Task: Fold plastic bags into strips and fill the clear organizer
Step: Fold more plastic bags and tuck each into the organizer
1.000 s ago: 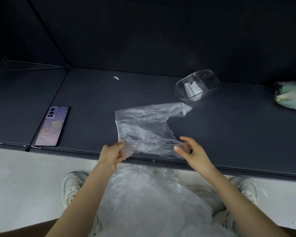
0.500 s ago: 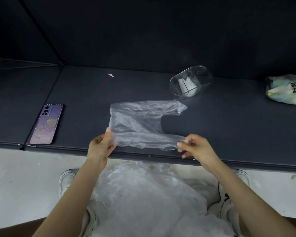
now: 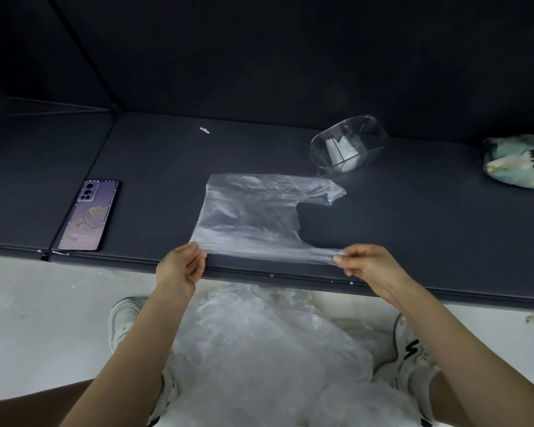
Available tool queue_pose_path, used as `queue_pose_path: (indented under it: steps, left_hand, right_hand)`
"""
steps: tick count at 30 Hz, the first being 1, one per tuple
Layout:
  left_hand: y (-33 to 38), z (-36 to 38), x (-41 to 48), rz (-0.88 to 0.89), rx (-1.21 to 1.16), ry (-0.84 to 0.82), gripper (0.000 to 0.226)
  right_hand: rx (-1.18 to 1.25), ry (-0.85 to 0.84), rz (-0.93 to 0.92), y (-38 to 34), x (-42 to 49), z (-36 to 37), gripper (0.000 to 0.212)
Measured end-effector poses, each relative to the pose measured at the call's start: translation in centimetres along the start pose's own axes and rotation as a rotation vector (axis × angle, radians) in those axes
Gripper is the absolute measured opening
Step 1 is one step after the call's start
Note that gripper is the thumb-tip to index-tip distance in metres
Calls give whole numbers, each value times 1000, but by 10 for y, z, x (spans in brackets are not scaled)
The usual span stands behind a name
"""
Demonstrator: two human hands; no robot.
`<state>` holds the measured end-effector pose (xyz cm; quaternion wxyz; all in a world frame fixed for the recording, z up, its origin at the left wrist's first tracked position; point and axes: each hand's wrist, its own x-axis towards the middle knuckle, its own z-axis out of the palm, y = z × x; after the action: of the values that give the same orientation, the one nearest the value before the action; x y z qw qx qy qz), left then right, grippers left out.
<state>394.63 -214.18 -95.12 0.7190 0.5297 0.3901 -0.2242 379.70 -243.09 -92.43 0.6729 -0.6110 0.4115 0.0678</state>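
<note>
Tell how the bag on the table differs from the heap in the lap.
The single bag lies spread on the table; the heap is crumpled in the lap. The left hand and right hand pinch the single bag's edge; nothing holds the heap. Both are clear plastic.

The plastic bag (image 3: pixel 253 217) lies on the table (image 3: pixel 429 235) near its front edge, the left hand (image 3: pixel 181 268) pinching its near left corner and the right hand (image 3: pixel 369 265) its near right end. Left of the bag lies a phone (image 3: pixel 90 215), behind it a scrap (image 3: pixel 204 130), behind and right of it the organizer (image 3: pixel 373 134) with folded pieces (image 3: pixel 341 149) inside, and far right a packet (image 3: pixel 520 161). Before the bag, below the table's edge, a heap of bags (image 3: pixel 259 349) sits between 2 shoes (image 3: pixel 125 322).
</note>
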Motion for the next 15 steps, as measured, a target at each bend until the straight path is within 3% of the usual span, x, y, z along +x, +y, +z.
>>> queue_pose_path:
  steps: [2,4,6,8,10,15]
  left_hand:
    - [0,1,0,15,-3,27,10]
    - [-2,0,-1,41,25,33,9]
    - [-5,-2,-3,76,74,26,7]
    - [-6,-2,-6,118,145,20,10]
    - [-7,0,-8,172,217,28,17]
    - [-12,1,-7,310,369,59,21]
  right_hand:
    - [-110,81,29,1,2,-1,20]
    - [-228,45,54,-6,-1,-1,22]
    - [-573,37,27,-15,-4,3,36]
    - [-969,226,-171,-26,-3,13,43]
    - [-1051,348,-460,-38,2,33,39]
    - [-1036,54,-756,-67,37,109,37]
